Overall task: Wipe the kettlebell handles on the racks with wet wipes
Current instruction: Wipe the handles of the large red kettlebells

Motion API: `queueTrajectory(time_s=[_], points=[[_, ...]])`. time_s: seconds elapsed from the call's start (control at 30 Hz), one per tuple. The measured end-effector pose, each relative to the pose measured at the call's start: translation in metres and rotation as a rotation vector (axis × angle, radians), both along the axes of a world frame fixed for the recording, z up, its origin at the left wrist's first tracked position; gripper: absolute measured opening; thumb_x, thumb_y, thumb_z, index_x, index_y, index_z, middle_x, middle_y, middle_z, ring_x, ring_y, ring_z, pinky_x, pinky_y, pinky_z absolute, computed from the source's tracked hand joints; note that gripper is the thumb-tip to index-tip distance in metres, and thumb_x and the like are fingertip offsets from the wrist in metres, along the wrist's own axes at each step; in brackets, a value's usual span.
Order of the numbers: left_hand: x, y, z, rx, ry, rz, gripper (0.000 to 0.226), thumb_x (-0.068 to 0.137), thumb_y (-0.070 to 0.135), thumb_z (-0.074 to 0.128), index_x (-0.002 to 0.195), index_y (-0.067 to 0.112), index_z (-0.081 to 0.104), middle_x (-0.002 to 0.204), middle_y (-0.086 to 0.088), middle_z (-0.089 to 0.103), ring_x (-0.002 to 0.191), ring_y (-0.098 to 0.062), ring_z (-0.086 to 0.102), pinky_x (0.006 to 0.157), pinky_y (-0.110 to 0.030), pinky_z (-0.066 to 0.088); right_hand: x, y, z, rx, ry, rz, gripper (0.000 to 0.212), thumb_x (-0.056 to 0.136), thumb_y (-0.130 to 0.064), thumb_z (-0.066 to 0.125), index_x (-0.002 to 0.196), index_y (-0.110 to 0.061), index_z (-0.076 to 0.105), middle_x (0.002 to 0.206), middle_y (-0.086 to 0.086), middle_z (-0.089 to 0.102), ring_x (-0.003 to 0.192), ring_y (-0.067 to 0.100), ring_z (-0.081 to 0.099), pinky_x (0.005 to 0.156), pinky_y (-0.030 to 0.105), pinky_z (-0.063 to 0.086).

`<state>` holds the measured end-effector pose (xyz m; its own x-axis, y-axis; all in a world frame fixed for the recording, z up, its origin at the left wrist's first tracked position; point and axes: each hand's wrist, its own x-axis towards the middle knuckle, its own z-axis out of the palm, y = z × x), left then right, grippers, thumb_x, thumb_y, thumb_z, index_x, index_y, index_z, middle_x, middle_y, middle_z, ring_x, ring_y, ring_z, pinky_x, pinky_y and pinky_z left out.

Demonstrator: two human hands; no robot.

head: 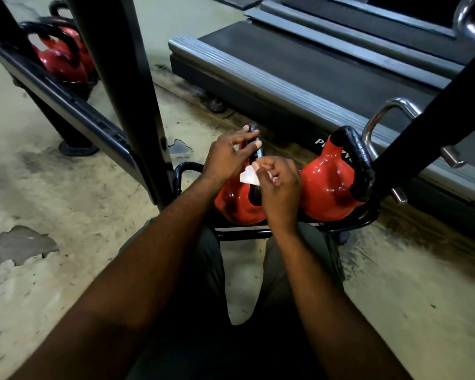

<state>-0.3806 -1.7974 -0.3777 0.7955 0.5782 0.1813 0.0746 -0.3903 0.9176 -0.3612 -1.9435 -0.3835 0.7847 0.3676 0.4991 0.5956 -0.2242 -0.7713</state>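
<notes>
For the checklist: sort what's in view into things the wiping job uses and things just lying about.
Job:
wipe, pinched in the right hand
left hand, holding the handle of the near kettlebell
second kettlebell beside it
low rack
far kettlebells on the upper rack

Just there:
treadmill
patchy floor

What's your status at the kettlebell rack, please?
Left hand steadies handle of near kettlebell; right hand pinches wet wipe at its base. Second kettlebell alongside, untouched. Nothing in the way.
</notes>
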Motion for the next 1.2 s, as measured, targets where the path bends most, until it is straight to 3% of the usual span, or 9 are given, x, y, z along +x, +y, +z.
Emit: queueTrajectory(time_s=[0.13, 0.27, 0.53, 0.63, 0.77, 0.87, 1.0, 1.1, 1.2], points=[[0.000, 0.000, -0.002, -0.004, -0.016, 0.000, 0.035, 0.088, 0.035, 0.070, 0.123, 0.029, 0.069, 0.142, 0.002, 0.055, 0.128, 0.008, 0.043, 0.107, -0.013, 0.033, -0.013, -0.023, -0.017, 0.090, 0.166, -0.039, 0.007, 0.090, -0.023, 0.068, 0.096, -0.021, 0.072, 0.097, -0.002, 0.060, 0.084, 0.008, 0.057, 0.076, 0.021, 0.047], [0.001, 0.000, -0.003, -0.011, -0.025, 0.008, 0.036, 0.087, 0.038, 0.071, 0.122, 0.030, 0.069, 0.141, 0.002, 0.056, 0.130, 0.005, 0.045, 0.112, -0.020, 0.034, -0.013, -0.026, -0.024, 0.147, 0.354, -0.091, 0.013, 0.088, -0.033, 0.063, 0.091, -0.023, 0.071, 0.092, 0.002, 0.069, 0.086, 0.019, 0.067, 0.079, 0.044, 0.055], [0.003, 0.004, -0.010, -0.053, -0.051, -0.008, 0.036, 0.086, 0.041, 0.070, 0.121, 0.033, 0.069, 0.144, 0.005, 0.053, 0.132, 0.002, 0.045, 0.112, -0.019, 0.034, 0.004, -0.002, 0.006, 0.120, 0.477, -0.052, 0.014, 0.089, -0.023, 0.065, 0.077, -0.021, 0.072, 0.079, -0.001, 0.073, 0.075, 0.016, 0.068, 0.074, 0.040, 0.056], [0.005, 0.003, -0.013, -0.075, -0.079, 0.009, 0.035, 0.086, 0.040, 0.072, 0.120, 0.032, 0.069, 0.143, 0.006, 0.054, 0.130, 0.003, 0.047, 0.111, -0.018, 0.035, -0.025, -0.016, -0.016, 0.258, 0.799, -0.073, 0.015, 0.097, -0.021, 0.058, 0.097, -0.020, 0.073, 0.093, -0.001, 0.076, 0.090, 0.012, 0.070, 0.088, 0.036, 0.055], [0.006, 0.002, -0.016, -0.080, -0.087, 0.018, 0.035, 0.085, 0.040, 0.072, 0.119, 0.032, 0.070, 0.142, 0.006, 0.055, 0.129, 0.003, 0.048, 0.109, -0.017, 0.035, -0.030, -0.022, -0.019, 0.345, 0.840, 0.002, 0.021, 0.098, -0.014, 0.057, 0.114, -0.015, 0.070, 0.106, 0.001, 0.075, 0.104, 0.012, 0.068, 0.098, 0.035, 0.052], [0.003, 0.002, -0.010, -0.059, -0.073, 0.007, 0.033, 0.086, 0.039, 0.071, 0.118, 0.033, 0.070, 0.141, 0.006, 0.056, 0.127, 0.005, 0.048, 0.110, -0.016, 0.035, -0.001, -0.005, 0.004, 0.265, 0.632, 0.038, 0.021, 0.092, -0.013, 0.063, 0.110, -0.014, 0.073, 0.104, -0.002, 0.074, 0.101, 0.010, 0.069, 0.096, 0.035, 0.054], [-0.001, 0.001, -0.005, -0.014, -0.044, 0.015, 0.030, 0.091, 0.032, 0.067, 0.120, 0.031, 0.070, 0.141, 0.005, 0.055, 0.124, 0.009, 0.047, 0.095, 0.003, 0.031, 0.010, -0.003, 0.014, -0.220, -0.008, 0.062, 0.018, 0.082, -0.019, 0.073, 0.099, -0.016, 0.076, 0.097, 0.000, 0.059, 0.092, 0.018, 0.060, 0.083, 0.033, 0.050], [-0.003, 0.002, -0.005, 0.061, -0.016, 0.027, 0.028, 0.094, 0.030, 0.061, 0.121, 0.035, 0.069, 0.142, 0.008, 0.055, 0.125, 0.009, 0.046, 0.093, 0.003, 0.031, -0.011, -0.014, 0.005, -0.497, -0.533, 0.068, 0.008, 0.081, -0.022, 0.072, 0.087, -0.016, 0.073, 0.092, 0.003, 0.056, 0.091, 0.020, 0.047, 0.077, 0.032, 0.037], [-0.007, 0.006, -0.001, 0.119, 0.024, -0.007, 0.032, 0.096, 0.023, 0.058, 0.124, 0.034, 0.067, 0.143, 0.006, 0.054, 0.131, 0.002, 0.046, 0.097, -0.001, 0.031, -0.002, -0.003, 0.011, -0.574, -0.654, 0.036, 0.008, 0.081, -0.026, 0.068, 0.083, -0.019, 0.072, 0.092, 0.003, 0.058, 0.091, 0.023, 0.047, 0.076, 0.036, 0.035]])
